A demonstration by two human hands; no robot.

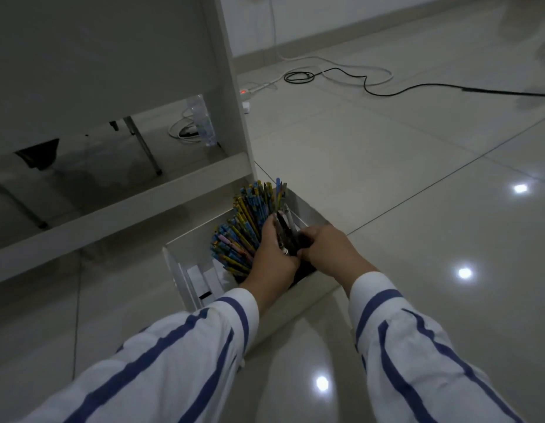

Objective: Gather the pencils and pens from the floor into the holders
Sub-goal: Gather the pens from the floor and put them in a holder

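Our striped sleeves (173, 361) are stretching over the floor (387, 178); left grip (274, 250) and right grip (327, 248) are both holding dark pens (284, 232) beside boxed pencils (245, 222).

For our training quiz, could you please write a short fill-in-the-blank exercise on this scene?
1. The left hand and the right hand both grip a bundle of dark ____.
2. The colourful pencils stand bunched in a ____ box.
3. The striped sleeves are white and ____.
4. A black cable lies on the tiled ____.
Missing words: pens; white; blue; floor.
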